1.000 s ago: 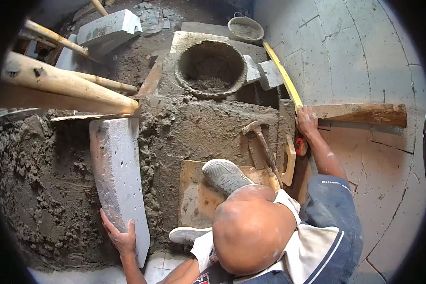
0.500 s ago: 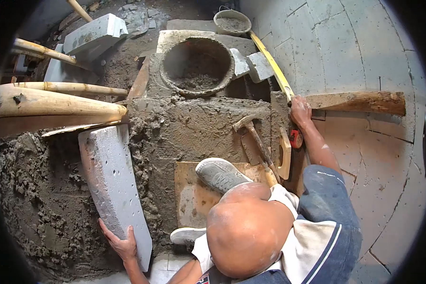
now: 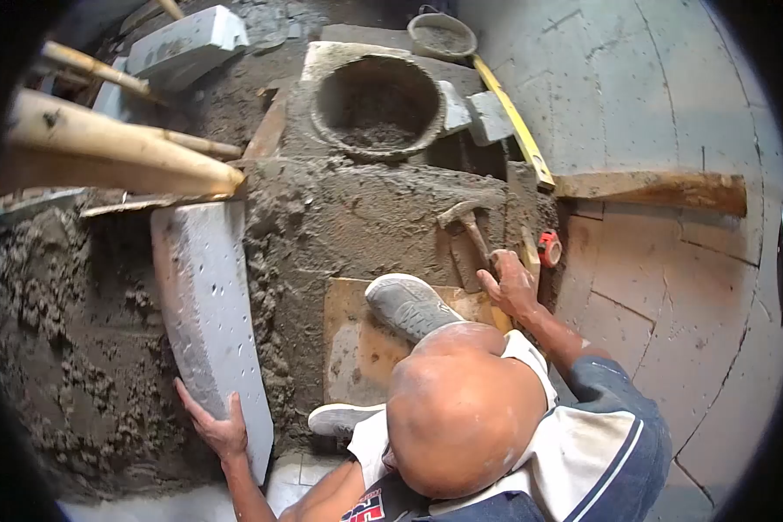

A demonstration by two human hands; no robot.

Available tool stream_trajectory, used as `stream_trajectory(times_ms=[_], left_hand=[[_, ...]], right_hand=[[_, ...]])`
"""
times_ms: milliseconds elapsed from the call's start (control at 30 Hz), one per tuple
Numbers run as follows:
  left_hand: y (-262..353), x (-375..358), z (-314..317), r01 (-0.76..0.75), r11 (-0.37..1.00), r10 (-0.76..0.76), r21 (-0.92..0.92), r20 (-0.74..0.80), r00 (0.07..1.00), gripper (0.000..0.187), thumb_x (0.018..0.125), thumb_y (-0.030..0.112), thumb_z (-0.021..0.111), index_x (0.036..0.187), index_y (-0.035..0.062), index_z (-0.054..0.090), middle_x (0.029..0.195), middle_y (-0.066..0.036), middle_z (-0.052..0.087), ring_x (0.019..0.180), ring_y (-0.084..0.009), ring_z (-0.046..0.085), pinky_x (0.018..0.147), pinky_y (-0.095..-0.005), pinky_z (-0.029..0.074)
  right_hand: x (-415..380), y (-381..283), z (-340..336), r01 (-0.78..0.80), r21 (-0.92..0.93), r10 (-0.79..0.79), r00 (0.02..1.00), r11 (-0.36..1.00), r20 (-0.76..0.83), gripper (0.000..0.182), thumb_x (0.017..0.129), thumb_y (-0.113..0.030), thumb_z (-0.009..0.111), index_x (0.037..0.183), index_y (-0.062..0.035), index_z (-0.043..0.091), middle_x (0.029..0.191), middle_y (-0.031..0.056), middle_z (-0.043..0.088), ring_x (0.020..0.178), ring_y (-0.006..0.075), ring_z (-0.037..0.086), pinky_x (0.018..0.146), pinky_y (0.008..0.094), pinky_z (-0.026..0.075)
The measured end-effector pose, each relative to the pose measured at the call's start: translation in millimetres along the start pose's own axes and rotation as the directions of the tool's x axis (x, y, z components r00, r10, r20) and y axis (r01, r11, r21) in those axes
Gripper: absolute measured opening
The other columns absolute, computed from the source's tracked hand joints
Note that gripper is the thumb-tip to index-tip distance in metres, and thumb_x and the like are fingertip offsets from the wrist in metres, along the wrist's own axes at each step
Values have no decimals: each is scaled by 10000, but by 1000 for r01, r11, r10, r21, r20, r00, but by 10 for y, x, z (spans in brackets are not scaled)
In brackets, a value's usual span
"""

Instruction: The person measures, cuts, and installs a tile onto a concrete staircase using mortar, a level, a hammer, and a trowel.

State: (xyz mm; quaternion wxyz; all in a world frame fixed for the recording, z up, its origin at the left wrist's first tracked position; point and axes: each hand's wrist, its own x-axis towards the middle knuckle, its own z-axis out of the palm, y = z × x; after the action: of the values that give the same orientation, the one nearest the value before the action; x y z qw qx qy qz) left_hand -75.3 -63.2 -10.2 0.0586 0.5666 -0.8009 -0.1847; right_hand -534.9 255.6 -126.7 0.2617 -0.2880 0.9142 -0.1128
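In the head view, a large, round, dark bucket (image 3: 383, 91) caked with mortar holds rough, grey-brown mortar (image 3: 378, 136) at its bottom. Just beyond it, a smaller, round, pale bucket (image 3: 444, 56) contains smoother grey mortar (image 3: 441, 38).

The long, white, pitted block (image 3: 213, 313) lies at the left along the wet mortar. The left hand (image 3: 222, 431) is spread against its near end, fingers along the side and thumb on the upper face, as it was half a second earlier.

The right hand, then at the near end of the long yellow level (image 3: 513, 120), is now at the wooden-handled metal hammer (image 3: 471, 228); whether its fingers are closed around the handle, I cannot tell. The level now lies free, near the red tape measure (image 3: 549, 248).
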Motion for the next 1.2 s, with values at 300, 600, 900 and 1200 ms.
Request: stream_trajectory(times_ms=[300, 600, 900, 1200], left_hand=[[7, -29, -42, -53, 994, 57, 92, -40, 998, 1023, 753, 251, 825, 1563, 4, 251, 1419, -323, 473, 1262, -498, 499, 1064, -536, 416], [10, -5, -14, -7, 1000, 7, 16, -2, 1000, 970, 778, 150, 787, 1582, 50, 253, 1511, -286, 410, 1378, -467, 420, 1136, -513, 354], [-90, -13, 30, -12, 1000, 12, 21, -4, 1000, 954, 784, 110, 779, 1585, 66, 263, 1538, -257, 389, 1402, -441, 404, 1147, -521, 345], [-21, -4, 1, 17, 1000, -17, -23, 15, 1000, 963, 777, 100, 778, 1586, 65, 256, 1535, -261, 392, 1402, -448, 405, 1152, -522, 341]], right_hand=[[184, 247, 329, 95, -95, -98, 995, 991, -29, 327, 902, -265, 689, 1031, -21, 515, 968, 235, 585, 924, 478, 590, 780, 552, 463], [157, -7, 336, -39, 169, 69, 982, 985, -176, 286, 924, -242, 635, 1112, -58, 524, 971, 233, 603, 883, 441, 622, 769, 505, 486], [363, 164, 322, 10, -30, -21, 914, 999, -405, 308, 942, -222, 624, 1140, -6, 528, 1081, 223, 556, 997, 439, 585, 841, 517, 489], [-74, 65, 202, 53, -224, -105, 968, 973, -227, 373, 891, -233, 694, 1177, -28, 571, 987, 187, 598, 939, 398, 627, 778, 509, 528]])
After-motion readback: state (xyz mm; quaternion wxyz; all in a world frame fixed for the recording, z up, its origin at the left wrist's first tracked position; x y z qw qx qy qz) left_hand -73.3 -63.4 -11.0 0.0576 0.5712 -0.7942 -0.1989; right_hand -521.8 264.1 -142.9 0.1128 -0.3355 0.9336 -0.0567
